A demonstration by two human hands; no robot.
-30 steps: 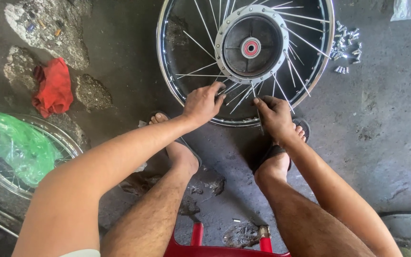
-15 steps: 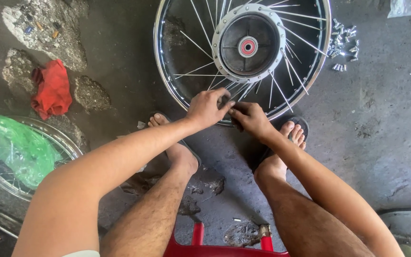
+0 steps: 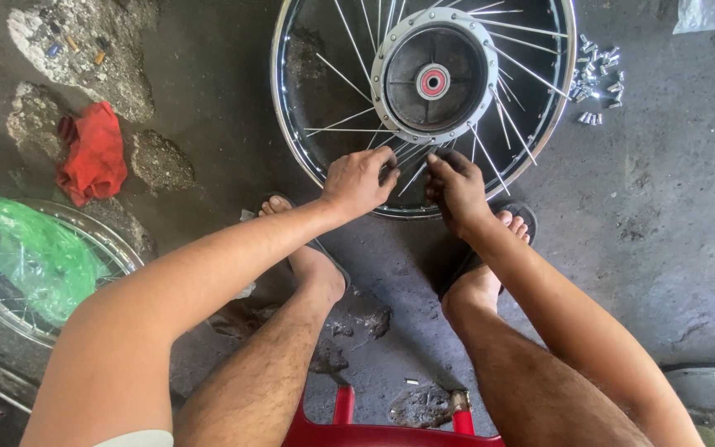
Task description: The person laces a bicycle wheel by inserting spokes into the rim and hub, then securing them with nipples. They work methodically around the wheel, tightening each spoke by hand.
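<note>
A red plastic stool [image 3: 374, 426] sits nearest, between the person's bare legs, and sandalled feet rest on the stained concrete floor [image 3: 664, 223]. At nine o'clock a second rim [image 3: 10, 306] lies under a green plastic bag [image 3: 26, 252], with a red rag [image 3: 93, 157] beyond it. The left hand [image 3: 360, 180] and right hand [image 3: 457, 189] meet at the wheel's near edge, each grip pinched closed around thin spokes [image 3: 411, 165]. The spoked wheel [image 3: 291, 108] lies flat at twelve o'clock, chrome rim, grey hub [image 3: 434, 74] with a red centre. Loose spoke nipples [image 3: 597, 79] are scattered at one o'clock.
</note>
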